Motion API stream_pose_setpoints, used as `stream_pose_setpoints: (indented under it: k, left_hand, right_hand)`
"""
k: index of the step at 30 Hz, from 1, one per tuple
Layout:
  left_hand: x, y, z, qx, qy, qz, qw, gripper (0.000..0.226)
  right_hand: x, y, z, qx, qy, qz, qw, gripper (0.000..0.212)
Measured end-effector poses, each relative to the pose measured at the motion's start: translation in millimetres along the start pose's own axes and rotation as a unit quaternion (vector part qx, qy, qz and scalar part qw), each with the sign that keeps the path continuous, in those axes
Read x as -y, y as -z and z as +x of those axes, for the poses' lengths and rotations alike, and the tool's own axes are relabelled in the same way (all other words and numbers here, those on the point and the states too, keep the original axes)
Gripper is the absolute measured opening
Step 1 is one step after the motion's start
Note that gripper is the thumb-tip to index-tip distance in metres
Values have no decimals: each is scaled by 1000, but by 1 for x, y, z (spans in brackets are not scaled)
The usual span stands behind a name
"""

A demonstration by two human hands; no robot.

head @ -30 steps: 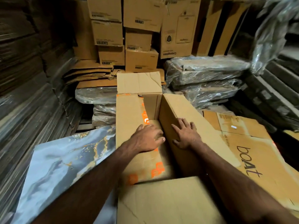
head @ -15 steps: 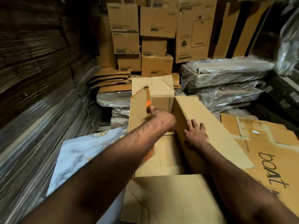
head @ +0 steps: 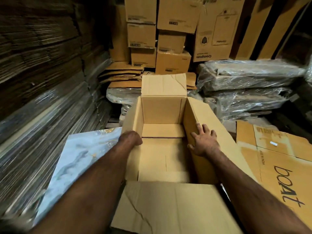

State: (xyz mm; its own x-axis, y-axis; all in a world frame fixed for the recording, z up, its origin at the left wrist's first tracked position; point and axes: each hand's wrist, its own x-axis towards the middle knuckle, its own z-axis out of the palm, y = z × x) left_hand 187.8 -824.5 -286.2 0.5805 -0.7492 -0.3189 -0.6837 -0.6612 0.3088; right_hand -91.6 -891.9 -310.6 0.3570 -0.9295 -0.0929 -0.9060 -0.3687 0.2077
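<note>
So my right hand [head: 204, 141] is flat on the box [head: 161, 110] flap, fingers spread wide. My left hand [head: 131, 138] is on the wall across from it. Its fingers are hidden, so I can't tell its grip.

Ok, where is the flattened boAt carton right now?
Head view, lower right: the flattened boAt carton lies beside the open box, just right of the flap that the right hand rests on.
</note>
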Motion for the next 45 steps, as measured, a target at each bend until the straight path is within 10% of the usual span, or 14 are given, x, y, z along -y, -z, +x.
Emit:
stream_pose_setpoints:
  k: [7, 12, 18, 29, 37, 45]
  left_hand:
    - [22, -26, 14, 36, 2, -159, 987, 35]
    - [26, -25, 3, 10, 6, -205, 979, 37]
    - [40, -23, -8, -7, 3, -260, 966, 38]
    - [26, 50, -26, -122, -22, -406, 906, 39]
    - [27, 49, 15, -135, -30, -407, 903, 73]
    - [-3, 54, -32, -151, -75, -377, 911, 41]
  right_hand:
    - [-6, 1, -4, -30, -52, 201, 978, 91]
    - [-6, -5, -8, -32, -235, 258, 937, 57]
    - [-2, 4, -13, 31, -203, 322, 924, 29]
    - [5, 43, -28, -242, -101, 449, 854, 33]
    - [6, 13, -46, -236, -91, 456, 853, 40]
    - [2, 5, -43, -236, -132, 411, 871, 51]
